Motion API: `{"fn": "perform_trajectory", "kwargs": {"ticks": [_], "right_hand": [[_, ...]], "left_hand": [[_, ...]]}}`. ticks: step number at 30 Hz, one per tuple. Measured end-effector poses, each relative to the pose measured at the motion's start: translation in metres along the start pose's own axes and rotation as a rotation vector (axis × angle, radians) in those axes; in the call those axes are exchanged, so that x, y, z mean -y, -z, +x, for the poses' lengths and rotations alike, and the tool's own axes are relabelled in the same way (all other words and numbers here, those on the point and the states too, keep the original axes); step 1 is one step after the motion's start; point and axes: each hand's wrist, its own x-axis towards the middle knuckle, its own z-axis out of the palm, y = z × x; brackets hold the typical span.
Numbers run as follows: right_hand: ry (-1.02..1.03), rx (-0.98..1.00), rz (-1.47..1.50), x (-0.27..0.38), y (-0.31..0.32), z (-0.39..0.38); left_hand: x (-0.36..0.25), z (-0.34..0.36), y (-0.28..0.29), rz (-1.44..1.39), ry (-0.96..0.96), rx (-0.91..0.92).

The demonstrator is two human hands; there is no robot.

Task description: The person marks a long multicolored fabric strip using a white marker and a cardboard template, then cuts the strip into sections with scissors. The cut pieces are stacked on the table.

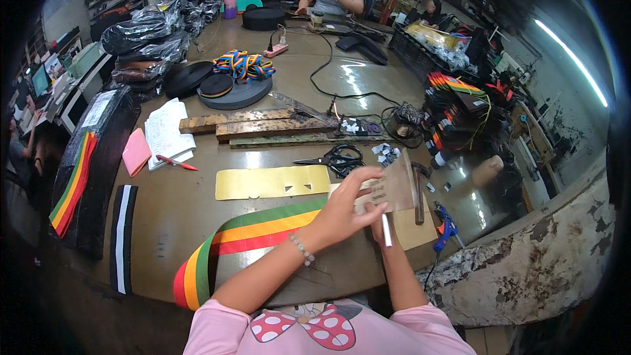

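Right hand [380,229] was closed around a slim white pen-like stick [386,230], tip down. Left hand [345,207] lay fingers spread, pressing a flat brown cardboard template [394,187] onto striped woven webbing [263,229], which ran toward 8 o'clock. At 11 o'clock: yellow card strip [271,183]; at 12: black scissors [335,158], then rough wooden planks [263,125].

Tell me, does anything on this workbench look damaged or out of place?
The bench's right corner edge is badly chipped, its paint flaking to bare patches. Small cut scraps lie scattered beside the scissors. The striped band under the left hand droops over the front edge.
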Motion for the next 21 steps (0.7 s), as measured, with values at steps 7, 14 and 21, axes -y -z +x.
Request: {"fn": "perform_trajectory", "kwargs": {"ticks": [7,14,21], "right_hand": [[0.187,-0.102,-0.156,-0.01,0.016,0.001],[0.189,-0.223,-0.387,-0.037,0.034,0.016],[0.15,-0.154,-0.181,-0.027,0.039,0.017]], "left_hand": [[-0.033,-0.133,0.076,1.113,0.356,-0.025],[-0.121,-0.267,0.146,1.433,0.891,-0.407],[-0.221,-0.355,0.222,1.077,1.07,-0.594]]}}
